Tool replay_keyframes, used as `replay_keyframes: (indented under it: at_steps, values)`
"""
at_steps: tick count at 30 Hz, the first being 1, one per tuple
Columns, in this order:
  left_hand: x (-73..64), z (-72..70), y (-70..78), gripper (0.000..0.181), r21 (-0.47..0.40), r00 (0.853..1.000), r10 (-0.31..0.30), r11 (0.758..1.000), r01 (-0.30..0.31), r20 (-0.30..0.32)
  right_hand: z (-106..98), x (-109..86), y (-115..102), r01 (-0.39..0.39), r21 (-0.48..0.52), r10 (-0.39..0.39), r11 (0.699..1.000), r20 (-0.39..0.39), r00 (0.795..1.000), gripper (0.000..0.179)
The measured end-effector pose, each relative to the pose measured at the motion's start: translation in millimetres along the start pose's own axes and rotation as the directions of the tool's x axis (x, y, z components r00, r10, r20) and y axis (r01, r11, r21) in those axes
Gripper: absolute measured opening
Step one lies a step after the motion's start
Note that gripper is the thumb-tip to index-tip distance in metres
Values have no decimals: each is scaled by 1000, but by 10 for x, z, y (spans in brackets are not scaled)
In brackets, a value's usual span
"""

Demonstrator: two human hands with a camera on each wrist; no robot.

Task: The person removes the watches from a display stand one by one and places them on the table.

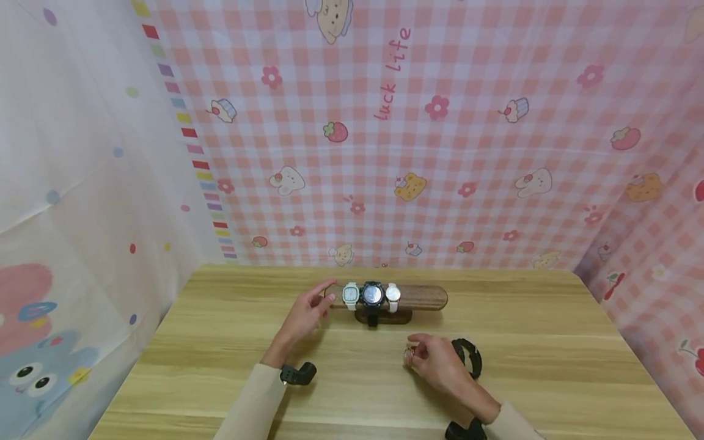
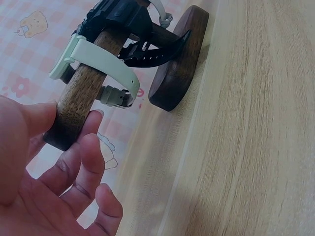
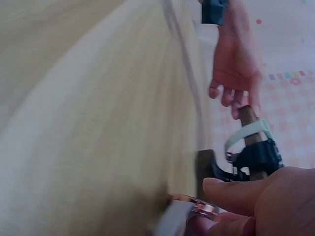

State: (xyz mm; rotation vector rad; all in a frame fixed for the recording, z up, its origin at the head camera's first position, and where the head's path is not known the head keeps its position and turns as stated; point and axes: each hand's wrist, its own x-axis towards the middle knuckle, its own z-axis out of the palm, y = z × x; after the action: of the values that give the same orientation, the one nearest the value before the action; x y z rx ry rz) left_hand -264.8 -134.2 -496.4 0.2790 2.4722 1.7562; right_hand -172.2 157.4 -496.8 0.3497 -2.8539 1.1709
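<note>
A wooden watch stand (image 1: pixel 420 297) has a rounded bar over a small base and carries a mint-green watch (image 1: pixel 351 294), a black watch (image 1: pixel 373 295) and a white-strapped watch (image 1: pixel 393 294). With thumb and fingertips, my left hand (image 1: pixel 304 315) holds the bar's left end, beside the mint-green watch. My right hand (image 1: pixel 440 365) pinches a watch with a rose-gold case (image 1: pixel 409 356) in front of the stand. In the right wrist view its pale strap (image 3: pixel 174 219) hangs blurred below the thumb.
Another black watch (image 1: pixel 477 362) lies on the wooden table (image 1: pixel 550 366), just right of my right hand. A pink checked cloth (image 1: pixel 473 153) hangs behind the table. Black wrist cameras are strapped to both wrists.
</note>
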Motion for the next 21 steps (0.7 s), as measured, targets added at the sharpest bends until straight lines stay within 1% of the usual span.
replay_keyframes:
  at_steps: [6, 8, 11, 14, 21]
  values:
    - [3, 9, -8, 41, -6, 1000, -1, 1000, 1, -3, -126, 86, -56, -37, 52, 39, 998, -46, 998, 33]
    - [1, 10, -10, 41, -7, 1000, -3, 1000, 3, -5, -173, 128, -71, -34, 57, 38, 998, -63, 997, 34]
    - [-1, 10, -11, 41, -11, 1000, -4, 1000, 4, -5, -238, 200, -85, -7, 59, 12, 998, -86, 996, 36]
    - [0, 9, -13, 42, -15, 1000, -2, 1000, 2, -3, -288, 273, -96, 26, 58, -21, 998, -92, 996, 40]
    - [9, 14, -12, 42, -21, 1000, -3, 1000, 3, -6, -337, 460, -146, 76, 50, -70, 996, -126, 990, 46]
